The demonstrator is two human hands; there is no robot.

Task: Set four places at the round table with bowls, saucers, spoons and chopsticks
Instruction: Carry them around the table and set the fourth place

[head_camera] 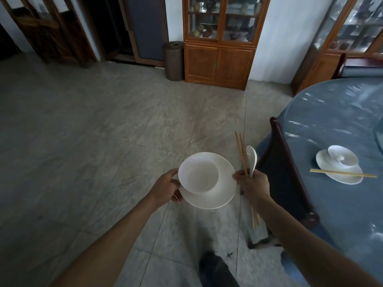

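In the head view, the left hand (167, 188) grips with curled fingers the rim of a white saucer (219, 191) with a white bowl (198, 175) on it, so both travel as one load. The right hand (251, 186), touching the saucer's right edge, has fingers clamped on a pair of chopsticks (241, 154) and a white spoon (251, 160). Right of the saucer stands the round table (342, 112), where one place (339, 163) is already set, probably leaving this set for a next place.

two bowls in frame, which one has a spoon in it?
The bowl on the saucer on the table, chopsticks laid across the saucer. The bowl the left hand carries is empty; its spoon is in the right hand.
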